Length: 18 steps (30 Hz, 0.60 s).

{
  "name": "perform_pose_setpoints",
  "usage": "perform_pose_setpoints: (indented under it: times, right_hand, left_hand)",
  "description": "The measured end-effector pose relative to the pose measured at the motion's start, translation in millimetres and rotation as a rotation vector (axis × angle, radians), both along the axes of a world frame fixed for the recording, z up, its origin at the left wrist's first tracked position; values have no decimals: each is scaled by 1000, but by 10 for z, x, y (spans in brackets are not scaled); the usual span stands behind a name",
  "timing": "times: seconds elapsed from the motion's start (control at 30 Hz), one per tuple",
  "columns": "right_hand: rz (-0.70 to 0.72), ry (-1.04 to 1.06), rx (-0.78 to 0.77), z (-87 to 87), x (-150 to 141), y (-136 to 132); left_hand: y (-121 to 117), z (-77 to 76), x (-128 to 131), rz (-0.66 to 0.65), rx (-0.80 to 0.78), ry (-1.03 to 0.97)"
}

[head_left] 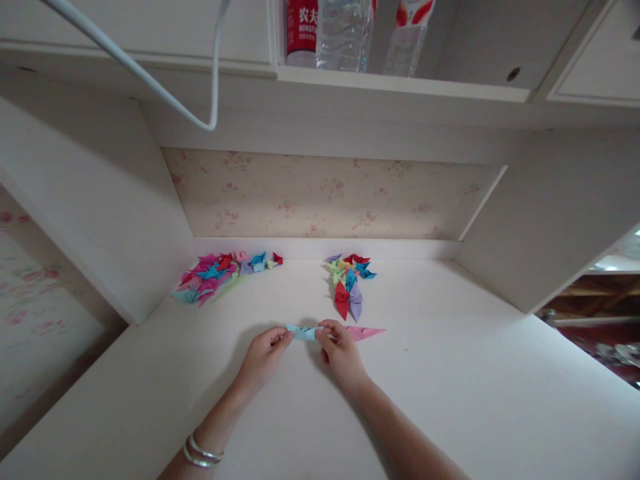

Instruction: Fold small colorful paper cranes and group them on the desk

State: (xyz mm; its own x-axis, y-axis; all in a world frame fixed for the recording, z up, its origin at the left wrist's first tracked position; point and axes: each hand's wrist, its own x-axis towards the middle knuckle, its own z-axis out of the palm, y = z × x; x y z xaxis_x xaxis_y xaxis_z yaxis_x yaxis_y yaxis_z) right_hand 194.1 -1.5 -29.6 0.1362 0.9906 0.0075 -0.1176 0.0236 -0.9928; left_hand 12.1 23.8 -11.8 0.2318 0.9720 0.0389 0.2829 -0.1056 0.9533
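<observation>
A light blue folded paper piece [304,332] is stretched sideways between my two hands, just over the white desktop. My left hand [267,353] pinches its left end between thumb and fingers. At the other end, my right hand [340,353] grips it the same way and covers that tip. A pink folded paper piece [367,333] lies on the desk just beyond my right hand, its left part hidden by the fingers. Behind it rests a small group of folded papers, with a red one [342,300] and a purple one [355,302] nearest.
A larger heap of colourful folded papers [210,273] sits at the back left of the white desk [450,373]. Overhead, a shelf [400,80] holds plastic bottles [343,33]. A white cable [150,80] hangs at upper left. Side panels [540,213] close in both sides.
</observation>
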Motion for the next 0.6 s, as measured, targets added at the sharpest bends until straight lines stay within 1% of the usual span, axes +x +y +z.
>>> perform_pose_setpoints:
  times: [0.23, 0.4, 0.6]
  right_hand:
    - [-2, 20, -2, 1, 2, -2]
    - [-2, 10, -8, 10, 4, 2]
    - [-4, 0, -2, -32, 4, 17]
  left_hand:
    - [-16, 19, -6, -6, -12, -3]
    - [-36, 60, 1, 10, -29, 2]
    - [-31, 58, -5, 17, 1, 9]
